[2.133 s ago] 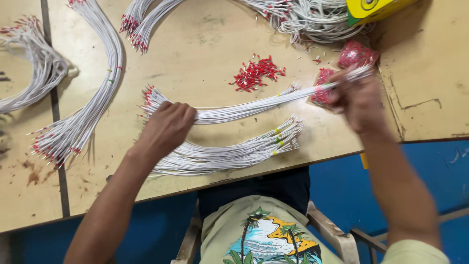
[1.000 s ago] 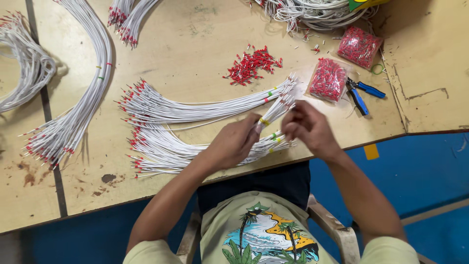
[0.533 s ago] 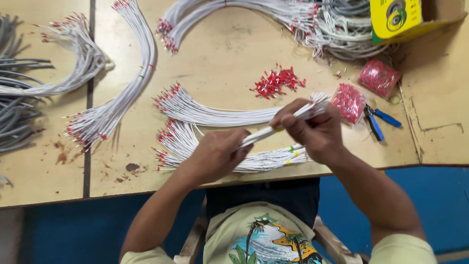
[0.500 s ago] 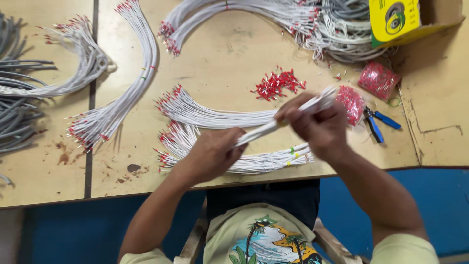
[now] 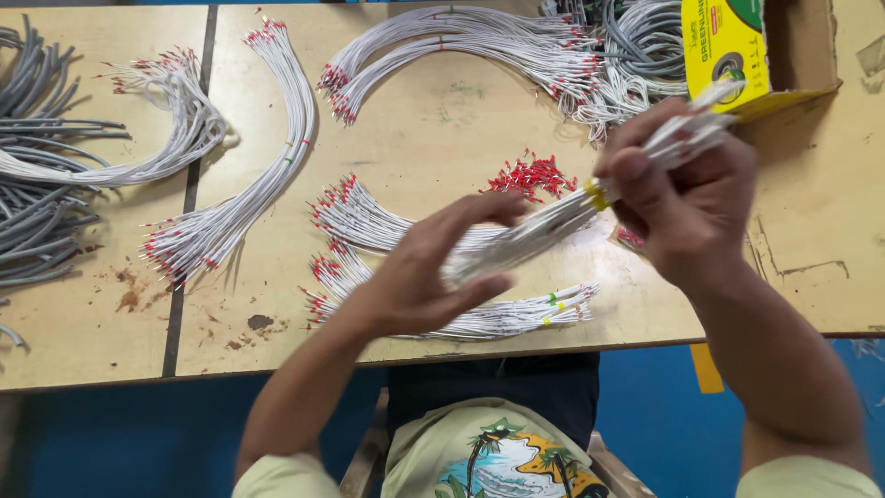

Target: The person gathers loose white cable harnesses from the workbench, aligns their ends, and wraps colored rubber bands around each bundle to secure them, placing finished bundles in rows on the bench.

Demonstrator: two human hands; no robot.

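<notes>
1. White wire bundle [image 5: 553, 226] lifted off the wooden table [image 5: 433, 129] — red-tipped ends toward the left, a yellow band near the right-hand grasp.
2. Right hand [image 5: 687, 198] closed tight round the bundle's banded end, fingers wrapped fully, wire ends poking out past the fist.
3. Left hand [image 5: 424, 277] half open, fingers extended, thumb and palm loosely cupping the bundle's middle — more a guiding hold than a clamp.
4. Done, by the look of it: two finished bundles flat near the table's front edge, upper bundle [image 5: 369, 217] and lower banded bundle [image 5: 479, 318]; further curved bundles [image 5: 249, 184] lying farther off.
5. Left, judging from the table: loose red terminals [image 5: 530, 173] in a small heap, plus an untidy wire pile [image 5: 627, 55] beside a yellow box [image 5: 728, 41]. Share remaining — hard to tell.
</notes>
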